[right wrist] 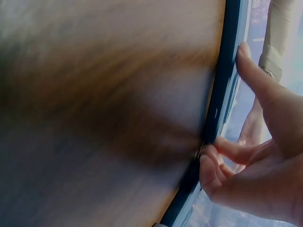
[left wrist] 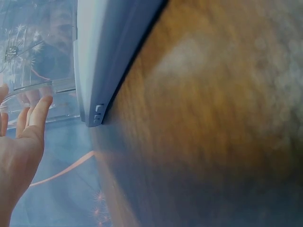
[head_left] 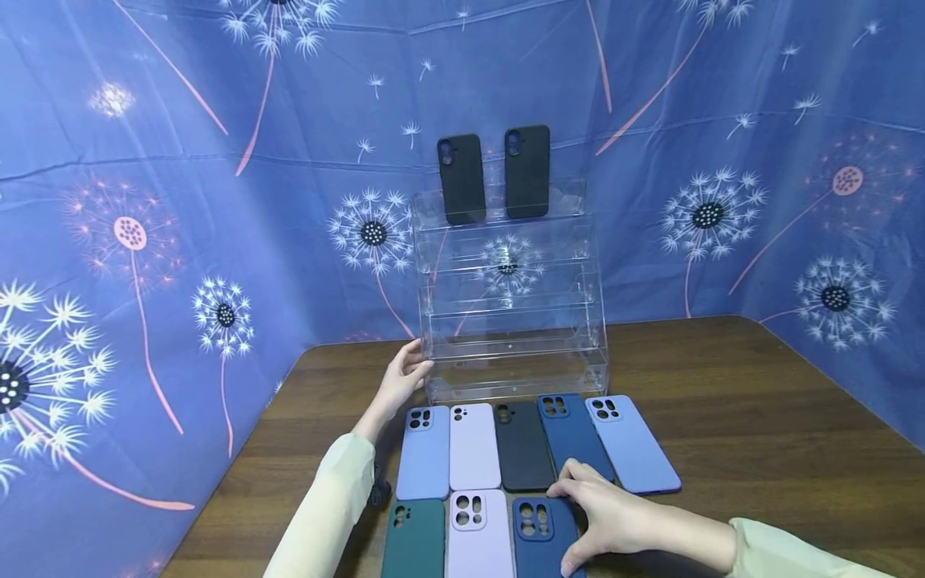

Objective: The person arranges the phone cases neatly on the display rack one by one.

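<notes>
Right hand (head_left: 603, 514) down at the near dark-blue case (head_left: 538, 555), right end of the near row on the counter (head_left: 737, 385), and you've got its fingers curled at the top edge with the thumb along the outer side: clamped across that corner, by the look of it. Sensible, since a flat case offers little but its rim, and that side has no near-row neighbour. Whether it's off the wood at all, you can't tell from here. Up ahead, your left hand (head_left: 401, 381) is at the clear stand (head_left: 509, 350), fingers relaxed and apart from the thumb, touching the side low down, probably to steady something light. On its top tier, the left black case (head_left: 462, 181) and right black case (head_left: 527, 175) stand upright, backs towards you, so both show fully. Below, the far row runs light-blue (head_left: 424, 461), lilac, black, dark-blue, light-blue; a green case (head_left: 413, 546) and a lilac case (head_left: 480, 558) complete the near row, all lens ends away from you, presumably laid this close for easy reach.
</notes>
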Demonstrator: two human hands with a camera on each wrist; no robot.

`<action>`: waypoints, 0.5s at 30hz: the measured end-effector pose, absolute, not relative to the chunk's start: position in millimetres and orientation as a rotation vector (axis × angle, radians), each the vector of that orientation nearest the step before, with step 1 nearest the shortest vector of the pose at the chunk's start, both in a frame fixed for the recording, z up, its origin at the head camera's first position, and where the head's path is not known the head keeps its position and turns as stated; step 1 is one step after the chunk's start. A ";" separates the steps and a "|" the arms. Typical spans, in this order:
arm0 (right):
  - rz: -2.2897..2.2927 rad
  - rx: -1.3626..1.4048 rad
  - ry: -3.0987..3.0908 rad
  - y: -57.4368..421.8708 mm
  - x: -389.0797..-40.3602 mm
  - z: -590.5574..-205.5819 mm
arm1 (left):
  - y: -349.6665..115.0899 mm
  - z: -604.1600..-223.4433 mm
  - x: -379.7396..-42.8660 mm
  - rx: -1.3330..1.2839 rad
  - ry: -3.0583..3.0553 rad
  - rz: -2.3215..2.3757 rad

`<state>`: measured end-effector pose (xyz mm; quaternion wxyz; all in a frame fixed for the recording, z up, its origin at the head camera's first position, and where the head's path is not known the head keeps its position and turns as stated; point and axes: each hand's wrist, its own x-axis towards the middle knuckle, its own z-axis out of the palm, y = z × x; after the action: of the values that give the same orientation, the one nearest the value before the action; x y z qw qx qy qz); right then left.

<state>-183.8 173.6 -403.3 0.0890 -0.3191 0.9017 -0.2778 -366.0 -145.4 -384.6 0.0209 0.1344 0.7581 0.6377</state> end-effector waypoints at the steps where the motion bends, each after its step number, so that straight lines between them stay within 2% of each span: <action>1: -0.815 -0.949 2.707 173.1 -183.7 -403.9 | -145.2 -384.9 -366.1 0.413 2.347 1.980; 10: -0.806 -0.865 2.733 171.9 -187.0 -404.5 | -143.7 -386.7 -368.4 0.417 2.338 1.988; 15: -1.038 -0.855 2.592 173.0 -192.1 -400.2 | -145.1 -386.4 -368.2 0.404 2.347 1.996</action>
<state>-192.1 173.0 -400.2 0.1107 -0.2911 0.8822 -0.3532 -368.2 -145.1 -386.4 0.0173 0.1300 0.7552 0.6422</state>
